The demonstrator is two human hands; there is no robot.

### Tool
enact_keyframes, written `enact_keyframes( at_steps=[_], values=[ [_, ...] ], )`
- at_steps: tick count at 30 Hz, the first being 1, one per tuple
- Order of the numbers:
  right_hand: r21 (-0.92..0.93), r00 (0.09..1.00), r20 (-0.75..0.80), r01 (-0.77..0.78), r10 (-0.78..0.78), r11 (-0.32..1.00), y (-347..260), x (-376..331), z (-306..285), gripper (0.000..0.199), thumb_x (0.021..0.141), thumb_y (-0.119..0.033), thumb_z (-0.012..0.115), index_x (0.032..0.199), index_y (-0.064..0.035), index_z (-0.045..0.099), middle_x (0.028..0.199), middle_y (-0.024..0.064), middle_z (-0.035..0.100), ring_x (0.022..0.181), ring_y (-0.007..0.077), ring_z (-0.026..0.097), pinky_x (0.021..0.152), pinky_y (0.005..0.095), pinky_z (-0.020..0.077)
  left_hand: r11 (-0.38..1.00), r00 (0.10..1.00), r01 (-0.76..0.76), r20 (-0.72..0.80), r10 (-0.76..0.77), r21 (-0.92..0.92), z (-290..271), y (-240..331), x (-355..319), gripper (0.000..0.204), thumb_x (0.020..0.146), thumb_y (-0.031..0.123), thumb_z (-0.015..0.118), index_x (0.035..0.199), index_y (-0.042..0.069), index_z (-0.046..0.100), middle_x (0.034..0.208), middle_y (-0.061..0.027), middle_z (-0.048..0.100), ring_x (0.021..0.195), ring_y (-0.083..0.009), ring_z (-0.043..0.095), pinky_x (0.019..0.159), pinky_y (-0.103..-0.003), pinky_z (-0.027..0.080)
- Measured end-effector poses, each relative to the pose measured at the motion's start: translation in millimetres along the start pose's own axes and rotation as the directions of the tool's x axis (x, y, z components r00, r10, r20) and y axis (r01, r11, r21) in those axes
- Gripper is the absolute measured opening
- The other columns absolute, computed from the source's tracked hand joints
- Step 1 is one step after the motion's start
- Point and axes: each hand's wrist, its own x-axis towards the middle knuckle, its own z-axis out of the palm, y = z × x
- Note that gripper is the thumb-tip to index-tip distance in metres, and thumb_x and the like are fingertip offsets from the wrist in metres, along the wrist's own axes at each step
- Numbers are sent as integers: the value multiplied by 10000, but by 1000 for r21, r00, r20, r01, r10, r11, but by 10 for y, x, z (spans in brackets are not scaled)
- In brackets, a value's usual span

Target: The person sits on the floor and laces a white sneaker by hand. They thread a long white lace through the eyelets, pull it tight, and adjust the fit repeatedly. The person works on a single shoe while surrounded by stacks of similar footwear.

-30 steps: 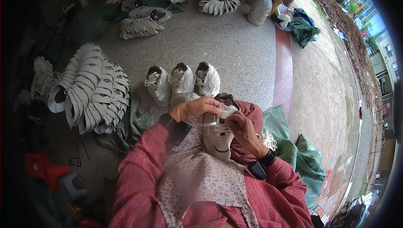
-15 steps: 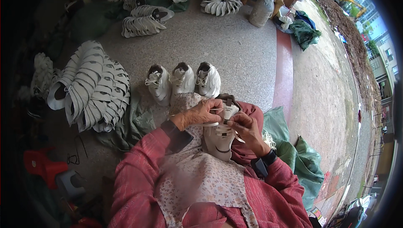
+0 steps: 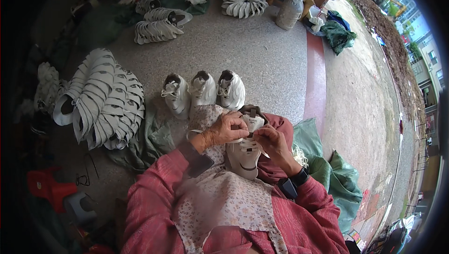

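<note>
On my lap rests a white-and-grey shoe upper [image 3: 243, 162] with a dark lining, its opening pointing away from me. My left hand [image 3: 225, 129] pinches a white shoelace at the left side of the lacing, its fingertips close to the tongue [image 3: 253, 121]. From the right, my right hand [image 3: 275, 145] is closed over the eyelets, thumb and finger pinched on the lace, and a lace end hangs below it. The fingertips of both hands almost meet over the tongue. Beyond my knees stand three laced white shoes [image 3: 204, 88] side by side on the floor.
At left a big stack of nested white shoe uppers [image 3: 105, 100] sits by a green sheet [image 3: 152, 137]. More uppers [image 3: 161, 25] lie at the back, near a cloudy plastic jug [image 3: 290, 12]. A red stool [image 3: 49, 188] is at lower left, green sacking [image 3: 334, 174] at my right.
My left hand has turned and drawn a little closer to the tongue, its fingers now more curled. A lace loop shows by my left wrist. My right hand stays nearly in place.
</note>
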Motion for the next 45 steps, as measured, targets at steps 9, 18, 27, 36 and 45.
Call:
enact_keyframes(
  at_steps=[9,18,27,36,45],
  values=[
    [-280,998,-20,-68,65,957,-322,359,-443,278,961,-152,627,1219,-60,675,1024,88,673,812,169,651,712,300,516,989,827,107,-562,-32,101,-590,275,-259,82,852,107,733,819,54,681,1221,-95,592,1241,-269,529,1041,-358,441],
    [141,961,132,-262,245,955,5,367,-505,356,1055,-290,535,1270,-30,647,849,-7,642,690,37,513,582,196,415,621,278,663,-907,316,419,-2225,-112,-1813,117,867,42,703,823,-33,624,1170,-107,602,936,-205,613,708,-306,509],
    [48,985,130,-120,113,992,47,372,-524,426,978,-354,663,1242,-21,655,956,35,694,756,115,571,679,268,473,875,650,395,-588,-482,-280,-1087,-79,-1340,270,1010,189,574,1183,20,694,738,7,617,663,-60,549,614,-226,453],
    [-318,990,106,124,-95,940,-313,441,-550,401,818,-295,789,1124,-55,690,1081,81,691,1006,272,598,880,397,464,978,964,7,-260,49,209,62,650,-200,120,960,79,635,1072,36,651,796,-66,636,712,-155,636,640,-294,505],
    [-719,901,227,412,-370,560,-271,46,-314,197,776,-182,760,948,-122,687,967,12,648,979,243,563,883,381,404,887,972,-112,-135,191,448,197,435,-124,265,744,10,724,984,75,631,978,-90,629,885,-301,656,735,-386,536]
  ],
)
